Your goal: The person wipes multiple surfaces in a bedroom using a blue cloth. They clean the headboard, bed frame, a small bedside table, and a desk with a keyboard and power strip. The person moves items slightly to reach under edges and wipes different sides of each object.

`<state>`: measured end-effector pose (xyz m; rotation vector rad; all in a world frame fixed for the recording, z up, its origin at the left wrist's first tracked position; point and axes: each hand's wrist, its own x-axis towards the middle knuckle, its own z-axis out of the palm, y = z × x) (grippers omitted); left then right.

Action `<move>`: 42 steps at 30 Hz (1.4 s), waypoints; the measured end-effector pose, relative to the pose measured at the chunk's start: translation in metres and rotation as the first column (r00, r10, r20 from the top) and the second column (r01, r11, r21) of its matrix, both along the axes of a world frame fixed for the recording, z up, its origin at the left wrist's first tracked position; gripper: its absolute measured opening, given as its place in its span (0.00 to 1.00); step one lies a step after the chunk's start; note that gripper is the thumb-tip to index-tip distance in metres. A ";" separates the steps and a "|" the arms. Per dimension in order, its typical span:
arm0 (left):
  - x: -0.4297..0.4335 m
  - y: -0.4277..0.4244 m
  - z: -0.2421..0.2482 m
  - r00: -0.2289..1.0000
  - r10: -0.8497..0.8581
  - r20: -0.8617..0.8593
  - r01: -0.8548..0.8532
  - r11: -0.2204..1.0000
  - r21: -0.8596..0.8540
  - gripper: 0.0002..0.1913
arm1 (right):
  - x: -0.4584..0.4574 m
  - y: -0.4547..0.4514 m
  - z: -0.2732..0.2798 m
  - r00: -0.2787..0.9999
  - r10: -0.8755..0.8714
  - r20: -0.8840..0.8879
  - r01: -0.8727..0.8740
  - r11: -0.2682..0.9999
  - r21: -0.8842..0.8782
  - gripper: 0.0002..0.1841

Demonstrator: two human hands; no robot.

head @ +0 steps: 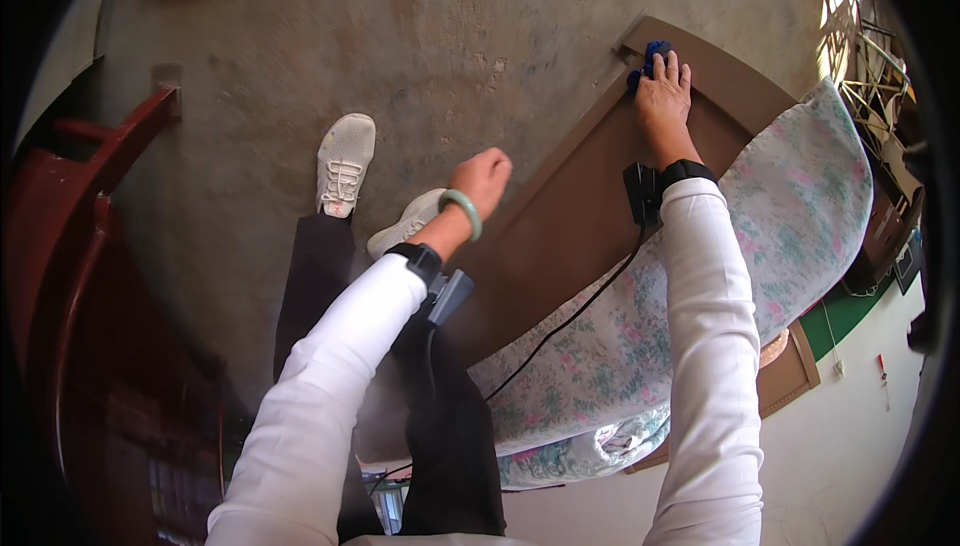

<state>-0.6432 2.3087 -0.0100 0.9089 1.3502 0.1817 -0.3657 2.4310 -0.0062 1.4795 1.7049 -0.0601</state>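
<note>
My right hand point(665, 99) presses a dark blue cloth point(654, 58) against the far end of a brown bed panel point(577, 171), close to its corner post and top rail. Part of the cloth is hidden under the fingers. My left hand point(482, 180) hangs above the floor beside the panel, its fingers curled in, with nothing visible in it. A pale green bangle point(463, 212) circles that wrist. Each wrist also wears a black strap carrying a small dark device, and a black cable point(577, 312) runs from the right one.
A floral bedspread point(615, 351) drapes along the panel's right side. Dark red wooden furniture point(112, 163) stands on the left. My feet, in light mesh shoes point(346, 159), are on the worn concrete floor point(420, 43). Assorted clutter point(874, 95) sits at the far right.
</note>
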 end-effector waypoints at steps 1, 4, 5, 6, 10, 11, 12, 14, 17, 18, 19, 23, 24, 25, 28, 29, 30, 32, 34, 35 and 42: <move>0.013 0.001 0.002 0.995 -0.098 -0.036 0.101 0.989 0.105 0.10 | 0.000 -0.001 -0.002 0.998 -0.026 0.056 0.029 0.998 -0.057 0.20; 0.040 0.001 0.010 0.978 -0.207 0.015 0.193 0.933 0.303 0.09 | -0.027 -0.047 -0.014 0.976 0.114 0.183 -0.096 0.990 -0.105 0.23; 0.045 -0.001 0.014 0.973 -0.227 0.041 0.201 0.922 0.332 0.09 | -0.038 -0.069 -0.016 0.972 0.142 0.188 -0.127 0.988 -0.092 0.23; 0.047 -0.003 0.017 0.978 -0.198 0.058 0.171 0.934 0.314 0.09 | -0.049 -0.090 -0.016 0.976 0.138 0.167 -0.120 0.986 -0.113 0.24; 0.042 -0.005 0.026 0.984 -0.152 0.097 0.114 0.942 0.316 0.10 | -0.101 -0.166 -0.008 0.998 0.058 0.002 -0.054 0.946 -0.319 0.28; 0.037 -0.005 0.029 0.979 -0.182 0.092 0.146 0.940 0.308 0.10 | -0.115 -0.183 -0.005 0.999 0.008 -0.052 -0.027 0.928 -0.371 0.29; 0.031 -0.004 0.034 0.973 -0.210 0.094 0.170 0.931 0.324 0.11 | -0.127 -0.198 -0.001 0.994 -0.033 -0.107 -0.019 0.892 -0.451 0.29; 0.019 -0.003 0.046 0.972 -0.183 0.149 0.126 0.937 0.327 0.11 | -0.133 -0.212 0.008 0.970 -0.141 -0.198 0.011 0.840 -0.543 0.27; 0.008 0.004 0.068 0.974 -0.107 0.201 0.049 0.961 0.274 0.12 | -0.116 -0.195 0.021 0.945 -0.188 -0.269 0.038 0.877 -0.478 0.24; 0.006 0.006 0.075 0.973 -0.065 0.223 0.020 0.980 0.200 0.12 | -0.102 -0.176 0.024 0.962 -0.130 -0.241 0.019 0.910 -0.415 0.23; 0.005 0.009 0.083 0.970 -0.024 0.243 -0.006 0.992 0.124 0.13 | -0.087 -0.154 0.028 0.981 -0.062 -0.182 -0.008 0.934 -0.358 0.22; 0.010 0.020 0.103 0.937 0.148 0.318 -0.103 0.982 -0.156 0.14 | -0.018 -0.045 0.046 0.991 0.122 -0.046 -0.127 0.983 -0.130 0.19; 0.012 0.022 0.105 0.928 0.172 0.331 -0.109 0.974 -0.200 0.13 | -0.001 -0.022 0.047 0.988 0.152 0.021 -0.150 0.986 -0.071 0.20; 0.015 0.022 0.106 0.912 0.214 0.350 -0.146 0.966 -0.213 0.12 | 0.009 -0.008 0.046 0.968 0.228 0.102 -0.234 0.970 0.058 0.21; 0.017 0.018 0.102 0.890 0.302 0.342 -0.204 0.934 -0.294 0.10 | 0.010 -0.013 0.032 0.990 0.119 0.073 -0.119 0.993 0.004 0.23; 0.016 0.014 0.098 0.893 0.308 0.329 -0.204 0.927 -0.314 0.10 | -0.001 -0.028 0.021 0.984 0.126 0.127 -0.128 0.992 0.009 0.23; 0.013 0.011 0.094 0.896 0.317 0.312 -0.207 0.918 -0.337 0.10 | -0.014 -0.044 0.011 0.994 0.083 0.070 -0.078 0.994 -0.070 0.23; 0.005 0.002 0.087 0.916 0.285 0.281 -0.183 0.922 -0.340 0.10 | -0.049 -0.090 -0.001 0.998 0.044 0.053 -0.036 0.989 -0.141 0.24; -0.005 -0.007 0.081 0.926 0.277 0.256 -0.173 0.916 -0.363 0.10 | -0.082 -0.134 -0.004 0.999 0.041 0.011 -0.039 0.983 -0.178 0.23; -0.011 -0.013 0.080 0.925 0.287 0.247 -0.177 0.905 -0.386 0.10 | -0.093 -0.156 0.002 0.998 0.046 -0.051 -0.056 0.977 -0.205 0.23; -0.043 -0.020 0.087 0.974 0.151 0.168 -0.087 0.938 -0.337 0.10 | -0.155 -0.199 0.053 -0.002 -1.000 -0.012 0.626 0.008 -0.780 0.22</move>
